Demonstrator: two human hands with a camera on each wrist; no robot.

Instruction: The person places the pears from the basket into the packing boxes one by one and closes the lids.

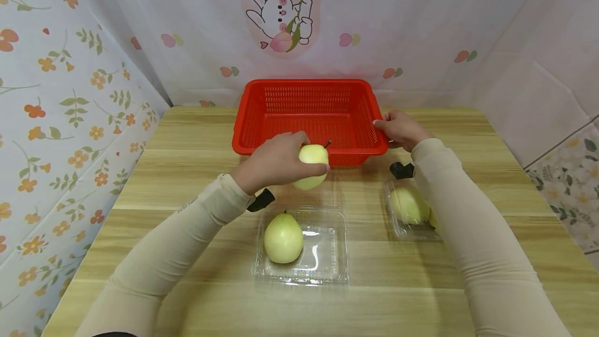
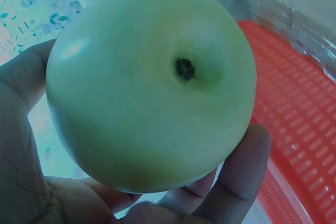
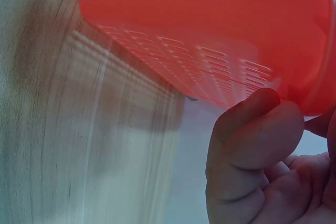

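Note:
My left hand (image 1: pixel 281 160) grips a pale yellow-green pear (image 1: pixel 314 156), its dark stem pointing up and to the right. In the left wrist view, fingers and thumb curl round the pear (image 2: pixel 142 93), whose dark pitted end faces the camera. The pear is above the table, at the near edge of a red perforated plastic basket (image 1: pixel 351 153). At the basket's right side, my right hand (image 1: pixel 403 128) pinches the rim. The right wrist view shows curled fingers (image 3: pixel 257 140) against the basket's outer wall (image 3: pixel 210 14). No fruit shows inside the basket.
In front of me an opened clear plastic clamshell box (image 1: pixel 346 254) holds one pear (image 1: pixel 283 238) in its left half. Partly under my right forearm, another clear box (image 1: pixel 403 232) contains pears (image 1: pixel 408 205). Patterned cloth (image 1: pixel 187 56) hangs behind the wooden table (image 1: pixel 187 134).

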